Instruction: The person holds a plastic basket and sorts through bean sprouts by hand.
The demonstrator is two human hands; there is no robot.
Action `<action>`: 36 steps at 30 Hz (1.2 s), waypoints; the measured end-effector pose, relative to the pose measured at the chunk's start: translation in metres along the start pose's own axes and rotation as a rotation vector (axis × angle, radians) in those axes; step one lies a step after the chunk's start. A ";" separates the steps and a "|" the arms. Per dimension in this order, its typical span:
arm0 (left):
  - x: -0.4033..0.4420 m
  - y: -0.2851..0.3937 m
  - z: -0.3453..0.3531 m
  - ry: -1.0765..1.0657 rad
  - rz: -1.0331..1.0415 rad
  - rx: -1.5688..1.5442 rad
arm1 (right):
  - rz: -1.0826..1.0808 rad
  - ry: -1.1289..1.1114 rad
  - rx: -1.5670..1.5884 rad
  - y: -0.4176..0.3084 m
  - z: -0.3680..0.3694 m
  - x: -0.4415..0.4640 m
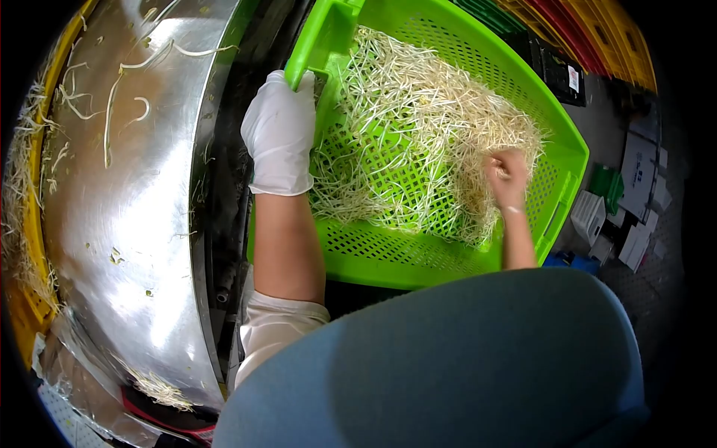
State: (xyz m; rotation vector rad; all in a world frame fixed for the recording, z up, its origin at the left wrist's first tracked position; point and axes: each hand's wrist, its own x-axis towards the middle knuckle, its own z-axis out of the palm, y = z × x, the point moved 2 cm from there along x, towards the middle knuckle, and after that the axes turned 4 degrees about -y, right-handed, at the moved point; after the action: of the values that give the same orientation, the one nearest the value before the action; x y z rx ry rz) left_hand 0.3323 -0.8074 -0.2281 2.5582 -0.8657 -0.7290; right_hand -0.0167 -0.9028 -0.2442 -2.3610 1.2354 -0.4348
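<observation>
While my gloved left grip [281,138] clasps the side rim of the green basket [358,269], my right grip [508,178] curls among the bean sprouts [433,97] heaped inside, too blurred to tell whether it holds any. They look light, slippery and easily snapped, best gathered loosely from underneath, whereas the basket seems stiff enough for firm rim-holding.

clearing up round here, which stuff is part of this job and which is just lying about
Seemingly in use:
green crate, rim held by the gloved left hand
bean sprouts inside it, at the right hand

Seemingly lying about:
stray sprouts on the metal surface
yellow crate, top right
white box, far right
</observation>
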 end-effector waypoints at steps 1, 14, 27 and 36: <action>0.000 0.000 0.000 0.000 -0.001 -0.002 | 0.035 0.072 -0.137 0.002 -0.041 -0.009; 0.000 0.002 -0.001 0.006 -0.017 -0.002 | -0.097 -0.844 0.708 -0.125 -0.053 -0.026; -0.001 0.000 -0.001 0.054 0.033 0.011 | -0.309 -1.009 0.535 -0.156 -0.035 -0.035; -0.002 0.003 -0.004 -0.010 -0.043 0.003 | 0.506 -0.340 -0.061 -0.039 0.105 0.020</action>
State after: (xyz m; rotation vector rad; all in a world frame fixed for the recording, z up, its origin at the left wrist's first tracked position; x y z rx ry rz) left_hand 0.3316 -0.8076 -0.2223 2.5851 -0.8178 -0.7539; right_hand 0.0704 -0.8749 -0.3123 -1.9539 1.6117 0.1618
